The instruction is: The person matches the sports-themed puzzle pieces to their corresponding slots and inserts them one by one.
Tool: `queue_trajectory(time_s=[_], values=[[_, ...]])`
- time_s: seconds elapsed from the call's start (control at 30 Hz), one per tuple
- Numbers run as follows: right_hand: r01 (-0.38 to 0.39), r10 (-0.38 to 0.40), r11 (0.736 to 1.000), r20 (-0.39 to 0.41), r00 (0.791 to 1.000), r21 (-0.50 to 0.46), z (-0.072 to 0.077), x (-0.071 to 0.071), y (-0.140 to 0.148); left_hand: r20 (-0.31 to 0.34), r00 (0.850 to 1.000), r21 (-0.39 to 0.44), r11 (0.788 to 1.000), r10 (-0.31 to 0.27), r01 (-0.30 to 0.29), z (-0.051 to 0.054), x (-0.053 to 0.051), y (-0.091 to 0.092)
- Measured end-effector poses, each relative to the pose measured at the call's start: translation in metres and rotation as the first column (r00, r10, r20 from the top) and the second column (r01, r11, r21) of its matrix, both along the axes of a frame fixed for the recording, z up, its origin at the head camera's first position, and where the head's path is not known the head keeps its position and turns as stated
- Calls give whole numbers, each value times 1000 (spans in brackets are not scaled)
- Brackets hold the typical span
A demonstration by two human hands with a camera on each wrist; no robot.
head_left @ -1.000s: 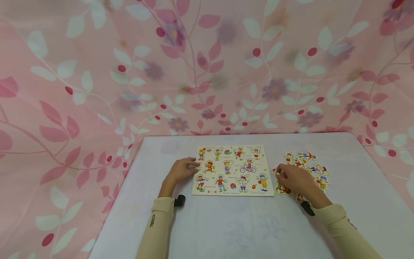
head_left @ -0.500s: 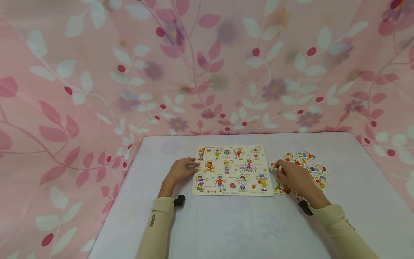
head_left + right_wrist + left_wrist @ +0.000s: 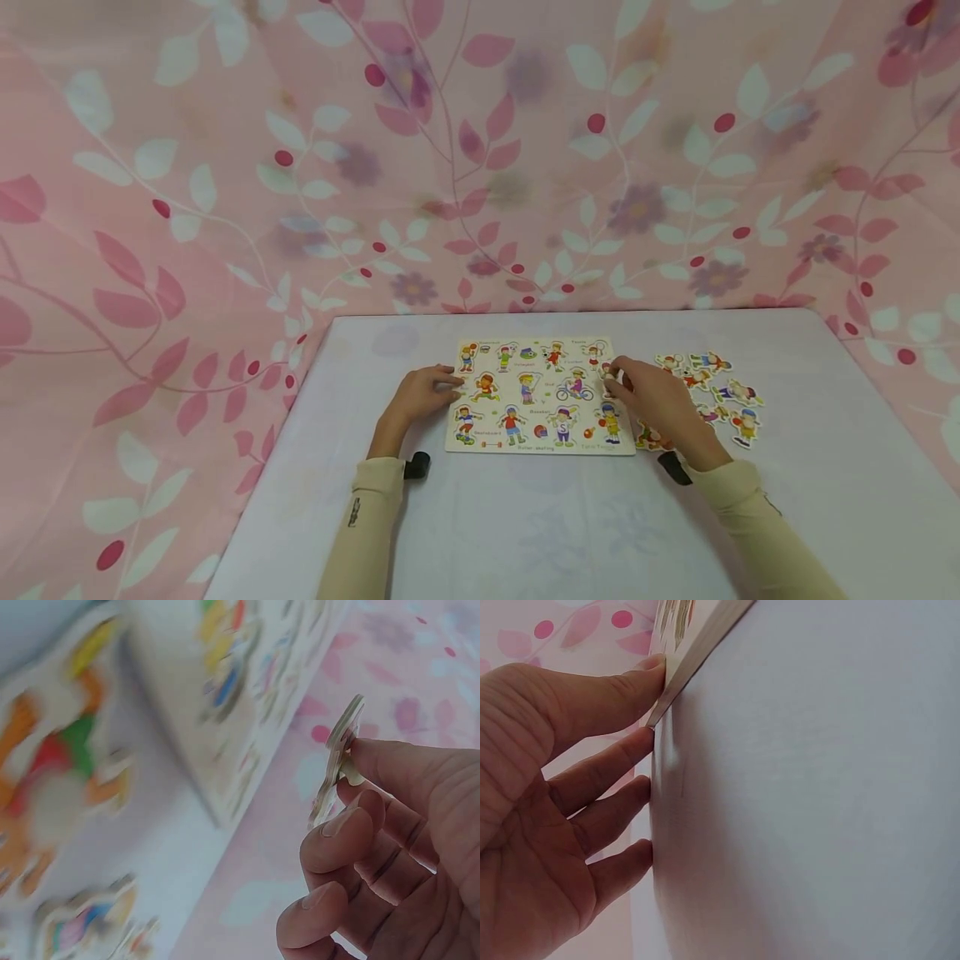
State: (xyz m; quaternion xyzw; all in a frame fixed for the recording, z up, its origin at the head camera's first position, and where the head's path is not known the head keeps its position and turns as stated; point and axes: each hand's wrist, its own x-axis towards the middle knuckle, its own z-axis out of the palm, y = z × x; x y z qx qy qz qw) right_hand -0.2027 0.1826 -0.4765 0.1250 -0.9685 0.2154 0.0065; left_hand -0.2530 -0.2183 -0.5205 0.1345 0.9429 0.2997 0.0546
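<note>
A flat board (image 3: 547, 447) printed with several sports figures lies on the white table. At its left edge is the left hand (image 3: 417, 394); in the left wrist view that hand (image 3: 562, 765) touches the board's edge (image 3: 705, 649) with thumb and forefinger, its other fingers spread and fairly straight. Over the board's right edge, the right hand (image 3: 663, 404) pinches a small cut-out piece (image 3: 607, 380). In the right wrist view the piece (image 3: 335, 761) is seen edge-on, between thumb and fingers of the right hand (image 3: 405, 840), raised off the surface.
Several loose figure pieces (image 3: 738, 391) lie right of the board, some partly behind the right hand and wrist. Black devices sit on both wrists. A pink floral cloth (image 3: 480, 167) hangs behind the white table (image 3: 495, 525).
The right hand has moved left from the loose pieces to the board's right edge, carrying a piece; more of the loose pieces now show. The left hand has stayed put.
</note>
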Motion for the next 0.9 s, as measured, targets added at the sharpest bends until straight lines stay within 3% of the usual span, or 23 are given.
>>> queue_trajectory(time_s=[0.2, 0.5, 0.9], values=[[-44, 43, 998, -21, 999, -47, 4, -10, -24, -5, 1000, 3, 1000, 2, -2, 1, 1, 0], [-86, 83, 990, -38, 996, -110, -1, -29, -59, -7, 1000, 9, 1000, -5, 5, 2, 0, -1], [-87, 83, 985, -34, 996, -146, -7, -55, -94, -23, 1000, 19, 1000, -6, 7, -1, 1, -1]])
